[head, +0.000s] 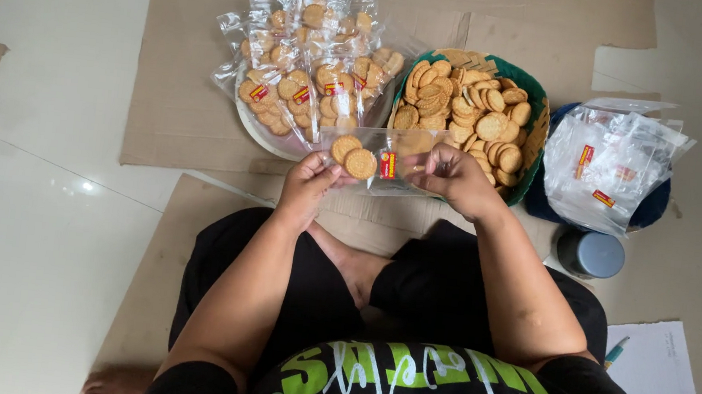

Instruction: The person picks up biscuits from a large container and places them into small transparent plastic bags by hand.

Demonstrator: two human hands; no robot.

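Bag in hand: a clear plastic bag with a small red and yellow label (376, 163), held up between both hands over the person's crossed legs, just in front of the two bowls. Two round golden biscuits (354, 156) sit inside at its left end.
Left hand (307, 185): fingers pinched on the bag's left end, right by the two biscuits.
Right hand (451, 174): closed on the bag's right end, fingertips curled over the plastic; I can't tell whether it also holds a biscuit.
How it handles: I'd judge the bag very light, limp and slick, and the biscuits brittle. It is best taken by the film at the ends, not squeezed over the biscuits.
Green bowl: a round green bowl heaped with loose biscuits (538, 99), just beyond the right hand.
White bowl: a round white bowl piled with filled bags of biscuits (263, 137), just beyond the left hand, touching the green one.
Empty bags: a stack of clear labelled bags on a blue dish (607, 159), towards the floor's right edge.
Nearby: a grey round lid or jar (591, 253) just below that stack; a sheet of paper with a pen (655, 364) beside the right knee.
Underneath: flattened brown cardboard sheets (181, 75) laid on the pale tiled floor (26, 224).
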